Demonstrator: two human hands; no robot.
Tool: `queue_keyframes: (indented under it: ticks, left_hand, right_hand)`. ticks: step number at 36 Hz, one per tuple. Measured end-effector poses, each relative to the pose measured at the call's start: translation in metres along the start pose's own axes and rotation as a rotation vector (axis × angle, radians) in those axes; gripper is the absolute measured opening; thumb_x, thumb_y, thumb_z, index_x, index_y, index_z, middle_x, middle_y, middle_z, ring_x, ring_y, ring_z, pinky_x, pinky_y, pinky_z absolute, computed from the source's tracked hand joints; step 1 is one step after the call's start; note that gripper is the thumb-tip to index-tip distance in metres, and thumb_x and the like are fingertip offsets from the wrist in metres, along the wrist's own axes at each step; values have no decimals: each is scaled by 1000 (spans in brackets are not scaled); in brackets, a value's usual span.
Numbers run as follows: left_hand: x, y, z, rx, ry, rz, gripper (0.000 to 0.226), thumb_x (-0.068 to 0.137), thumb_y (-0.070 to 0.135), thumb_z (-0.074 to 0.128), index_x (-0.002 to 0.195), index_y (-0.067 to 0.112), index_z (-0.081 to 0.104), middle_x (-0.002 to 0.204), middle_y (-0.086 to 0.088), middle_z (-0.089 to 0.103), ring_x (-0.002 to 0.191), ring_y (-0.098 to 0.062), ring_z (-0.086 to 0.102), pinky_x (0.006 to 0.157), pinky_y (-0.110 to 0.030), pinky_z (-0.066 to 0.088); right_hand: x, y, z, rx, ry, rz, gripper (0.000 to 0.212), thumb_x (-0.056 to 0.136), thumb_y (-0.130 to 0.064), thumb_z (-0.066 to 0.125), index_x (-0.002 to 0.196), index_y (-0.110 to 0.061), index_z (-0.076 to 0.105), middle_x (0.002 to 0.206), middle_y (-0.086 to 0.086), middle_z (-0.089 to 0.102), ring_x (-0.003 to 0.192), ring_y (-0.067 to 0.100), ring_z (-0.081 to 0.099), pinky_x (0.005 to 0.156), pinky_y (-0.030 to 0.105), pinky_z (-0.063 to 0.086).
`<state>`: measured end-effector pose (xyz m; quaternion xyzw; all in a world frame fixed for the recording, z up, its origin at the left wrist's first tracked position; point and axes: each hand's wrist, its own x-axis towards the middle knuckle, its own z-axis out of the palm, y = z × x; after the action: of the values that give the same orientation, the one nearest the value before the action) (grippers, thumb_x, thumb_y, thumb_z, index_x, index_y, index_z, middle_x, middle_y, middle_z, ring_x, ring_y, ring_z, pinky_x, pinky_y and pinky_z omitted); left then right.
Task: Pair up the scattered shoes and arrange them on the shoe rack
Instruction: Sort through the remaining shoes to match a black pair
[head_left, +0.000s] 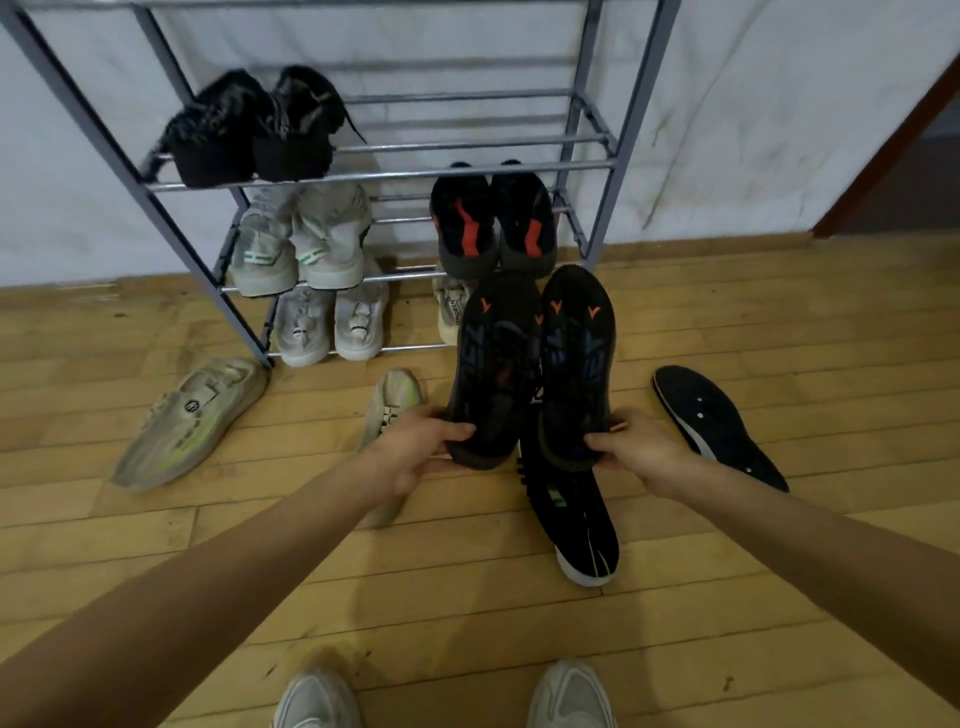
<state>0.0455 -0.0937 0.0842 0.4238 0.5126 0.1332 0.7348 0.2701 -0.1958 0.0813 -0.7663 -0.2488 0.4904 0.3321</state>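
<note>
My left hand grips the heel of a black shoe, and my right hand grips the heel of its matching black shoe. Both shoes are held side by side, soles facing me with orange marks, toes toward the grey metal shoe rack. On the rack sit a black furry pair, a grey-white pair, a black-and-orange pair and a white pair. A beige shoe is partly hidden behind the held shoes.
On the wooden floor lie a beige shoe with yellow-green stripe at the left, another beige shoe behind my left hand, a black shoe with a white sole, and a black shoe on its side. My own feet are at the bottom.
</note>
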Motion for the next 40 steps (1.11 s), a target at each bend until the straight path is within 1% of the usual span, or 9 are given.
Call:
queue_keyframes:
  ticks: [3,5,7,13,17,23,30,34,40]
  left_hand:
    - [-18,17,-1,-2,19,48,43,86,-1,61,127,0,49,119,-20,64,107,-35,63,78,-40,57]
    - [-30,31,-2,-8,32,86,45,86,0,62,128,0,49,120,-19,63,109,-33,62,72,-37,59]
    - [-43,47,0,-24,23,135,44,86,-1,61,128,0,50,122,-17,63,109,-31,62,70,-35,58]
    - [-75,99,7,-45,-2,267,32,90,-3,55,121,0,53,114,-15,64,90,-22,64,64,-33,58]
    - [-80,129,4,-51,48,295,33,90,0,56,123,-2,54,122,-18,62,97,-26,63,71,-36,56]
    - [-76,177,-1,-93,125,292,35,89,-1,57,124,-7,50,125,-18,59,114,-34,59,87,-45,52]
    - [-50,222,-2,-128,191,249,33,89,-1,58,121,-4,51,121,-17,60,112,-35,59,73,-41,55]
    - [-28,241,2,-135,191,248,33,90,-1,57,121,-5,51,121,-19,60,116,-35,58,82,-43,53]
    - [11,260,8,-103,235,240,35,90,3,59,122,-5,51,129,-21,57,116,-35,58,82,-41,52]
  right_hand:
    - [-20,-19,-11,-21,28,-48,38,90,-4,60,124,3,45,108,18,57,92,29,63,74,27,59]
    - [-35,-37,-17,-30,58,-87,40,91,-4,59,127,2,43,103,14,55,78,17,59,53,11,52]
    - [-47,-54,-24,-10,75,-131,40,91,-5,58,128,0,44,96,8,56,74,12,55,46,10,48]
    - [-74,-114,-39,-35,139,-243,38,90,-7,59,125,1,47,117,18,59,93,23,57,68,26,49]
    - [-80,-152,-41,-36,151,-291,35,91,-8,58,125,1,51,112,13,58,95,22,55,61,23,45]
    - [-67,-199,-35,-77,209,-286,23,90,-13,60,105,5,58,79,12,56,61,18,49,53,27,40]
    - [-29,-252,-23,-23,256,-252,15,92,-9,56,102,1,52,72,12,50,55,20,45,53,30,38]
    - [2,-275,-25,-39,281,-250,30,91,-8,58,117,8,53,94,16,54,74,24,53,59,31,44]
    - [40,-297,-34,-78,304,-225,25,92,-8,57,111,9,56,92,21,58,85,28,52,80,37,50]
